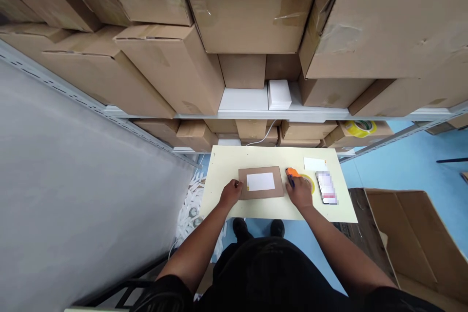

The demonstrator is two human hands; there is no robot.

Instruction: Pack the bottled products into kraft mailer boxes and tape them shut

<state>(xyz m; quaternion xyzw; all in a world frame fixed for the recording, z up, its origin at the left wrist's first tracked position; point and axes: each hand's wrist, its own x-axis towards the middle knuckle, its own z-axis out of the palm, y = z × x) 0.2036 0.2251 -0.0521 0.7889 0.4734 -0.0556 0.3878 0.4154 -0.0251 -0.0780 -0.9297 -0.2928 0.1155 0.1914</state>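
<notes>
A flat brown cardboard box [242,175] lies on the pale table, with a white label [260,182] on its top. My left hand [230,194] is closed at the box's left edge, fingers curled against it. To the right of the box, my right hand [302,193] is wrapped round an orange tape dispenser [291,171] with a dark blue part. A yellow-rimmed tape roll [311,183] shows beside that hand, partly covered by it. The dispenser is just apart from the box's right edge.
The small table [219,165] also bears a phone [326,187] and a white paper slip [315,164] at right. Shelves ahead hold several cardboard boxes [252,5] and yellow tape [361,128]. A large open carton [409,234] stands right; scraps [188,212] litter the floor left, beside a wall.
</notes>
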